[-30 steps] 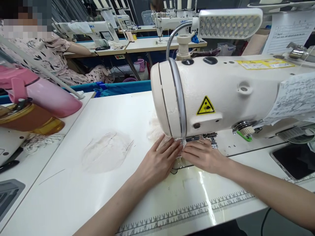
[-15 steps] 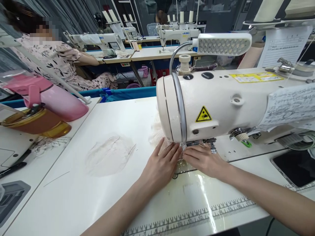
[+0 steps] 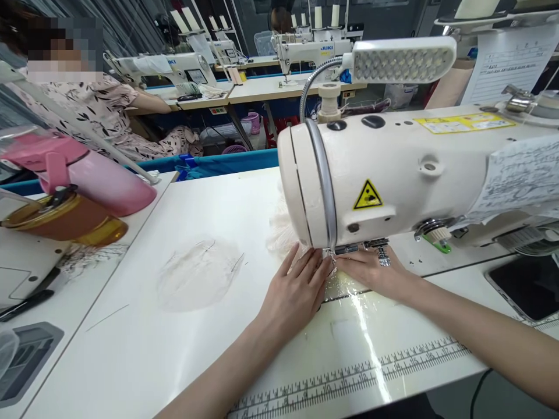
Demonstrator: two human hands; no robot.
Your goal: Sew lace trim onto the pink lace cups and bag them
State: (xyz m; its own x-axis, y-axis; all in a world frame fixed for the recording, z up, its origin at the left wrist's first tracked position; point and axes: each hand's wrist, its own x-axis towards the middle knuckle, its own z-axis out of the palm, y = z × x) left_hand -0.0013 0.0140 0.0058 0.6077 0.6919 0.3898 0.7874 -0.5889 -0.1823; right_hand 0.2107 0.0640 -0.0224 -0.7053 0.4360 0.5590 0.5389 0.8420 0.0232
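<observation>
My left hand (image 3: 294, 285) lies flat beside the sewing machine's (image 3: 388, 174) needle area, fingers stretched toward the presser foot and thumb apart. Beneath and beyond its fingertips is thin, off-white, gathered fabric (image 3: 279, 230), partly hidden by the machine head. My right hand (image 3: 375, 270) is on the other side of the presser foot, its fingers together and the tips closed at the fabric's edge; the machine's metal attachment partly covers them. The needle itself is hidden. Left of my hands, a separate round piece of sheer off-white fabric (image 3: 198, 276) rests on the white table (image 3: 131, 361).
A pink bottle (image 3: 109, 180) and an amber cup (image 3: 65, 218) stand at the left. A phone (image 3: 528, 285) lies at the right, and a printed ruler (image 3: 349, 378) runs along the front edge. Overhead is a lamp (image 3: 404, 60). A person (image 3: 96, 110) sits beyond the table.
The camera view has shifted slightly. My right fingers have slid a little under the metal attachment; my left hand stays flat by the presser foot.
</observation>
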